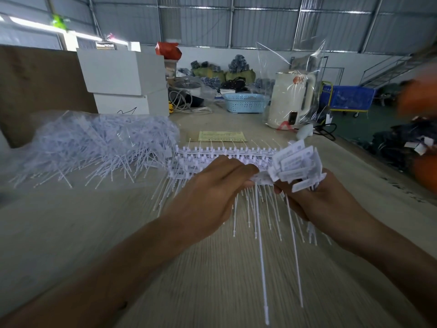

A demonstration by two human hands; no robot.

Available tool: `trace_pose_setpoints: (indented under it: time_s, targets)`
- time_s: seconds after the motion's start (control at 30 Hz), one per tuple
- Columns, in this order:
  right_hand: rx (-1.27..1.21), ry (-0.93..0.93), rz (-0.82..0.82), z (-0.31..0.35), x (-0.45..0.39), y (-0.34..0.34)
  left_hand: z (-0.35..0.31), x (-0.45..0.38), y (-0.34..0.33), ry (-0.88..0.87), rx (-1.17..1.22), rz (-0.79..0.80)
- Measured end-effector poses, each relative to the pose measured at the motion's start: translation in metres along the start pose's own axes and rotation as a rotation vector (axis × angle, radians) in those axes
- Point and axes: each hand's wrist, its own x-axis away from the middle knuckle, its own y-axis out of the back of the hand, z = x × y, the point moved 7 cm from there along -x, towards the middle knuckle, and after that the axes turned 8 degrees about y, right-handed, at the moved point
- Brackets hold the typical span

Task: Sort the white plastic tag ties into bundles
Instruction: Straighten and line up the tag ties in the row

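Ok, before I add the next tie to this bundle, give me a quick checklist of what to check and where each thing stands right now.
1. Right hand grips the bundle of tag ties: ok, tag heads fan out above the fingers.
2. Left hand pinches the next tie by its head, beside the bundle: ok.
3. Tag heads squared up in the bundle: not ok, they splay at different angles.
4. Tails hang free toward the table: ok, though uneven in length.
5. Laid-out row of ties just beyond the hands, in reach: ok.
6. Count of ties in the bundle: cannot tell, too overlapped and blurred.
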Motion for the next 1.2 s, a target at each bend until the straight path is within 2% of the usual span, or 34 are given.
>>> trace_pose_setpoints:
  time_s: [0.2,0.37,0.5,0.67,0.8,0.87,1.0,1.13,1.2]
  targets:
    - [0.102,0.169,-0.004,0.017,0.000,-0.002,-0.002,0.001,-0.003,-0.027,-0.032,0.020]
    - [0.234,0.211,0.007,0.016,0.000,0.000,0.001,0.002,-0.003,0.016,-0.003,0.033]
    - [0.329,0.254,-0.021,0.014,0.002,0.002,0.007,0.001,-0.003,0.096,0.105,0.044]
    - [0.369,0.235,0.035,0.000,0.001,0.003,0.009,-0.001,-0.002,0.132,0.224,0.059]
    - [0.489,0.365,0.006,0.014,0.004,0.001,0.014,0.001,-0.006,0.186,0.318,0.071]
    - [0.515,0.414,0.036,0.023,0.004,-0.001,0.018,0.003,-0.009,0.224,0.378,0.088]
    - [0.735,0.509,0.152,0.027,0.006,-0.010,0.022,0.006,-0.015,0.251,0.445,0.142]
    - [0.710,0.445,0.158,0.020,0.007,-0.007,0.020,0.005,-0.016,0.230,0.457,0.137]
    - [0.631,0.377,0.132,0.015,0.004,-0.002,0.026,0.006,-0.021,0.333,0.542,0.160]
